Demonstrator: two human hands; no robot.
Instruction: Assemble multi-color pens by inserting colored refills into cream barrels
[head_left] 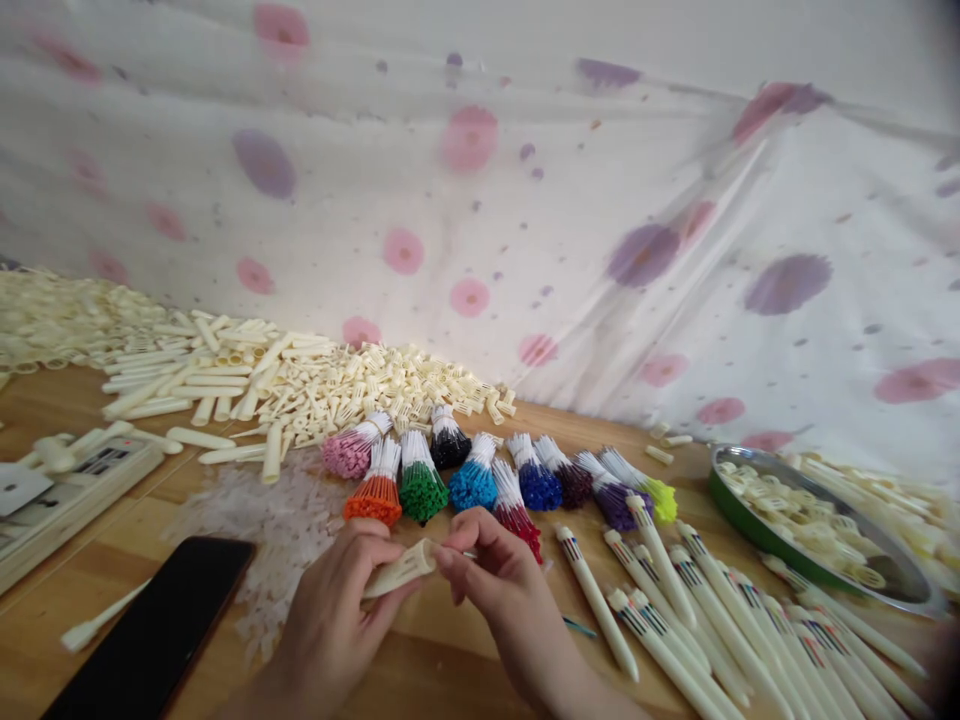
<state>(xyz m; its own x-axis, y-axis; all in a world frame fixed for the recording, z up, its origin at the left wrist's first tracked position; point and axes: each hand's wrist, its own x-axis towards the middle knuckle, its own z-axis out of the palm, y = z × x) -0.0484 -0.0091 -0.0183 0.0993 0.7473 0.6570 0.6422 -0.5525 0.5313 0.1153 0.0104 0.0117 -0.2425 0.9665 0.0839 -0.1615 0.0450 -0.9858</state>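
Observation:
My left hand (349, 590) is closed round a cream slotted pen barrel part (405, 568), its round open end facing right. At that opening, the thumb and fingers of my right hand (487, 575) are pinched together; a thin pale bit shows between them, too small to name. Just beyond my hands stand bundles of pen refills with coloured ends, among them an orange bundle (373, 490), a green bundle (422, 480), a light blue bundle (472, 478) and a red bundle (517, 510). To the right of my right hand lies a finished-looking multicolour pen (598, 603).
Many multicolour pens (720, 620) lie at the right, below a green-sided metal tray (787, 555) of cream rings. Heaped cream pen parts (360, 385) line the back. At the left are a phone (161, 630), a power strip (82, 490) and small clear plastic pieces (262, 540).

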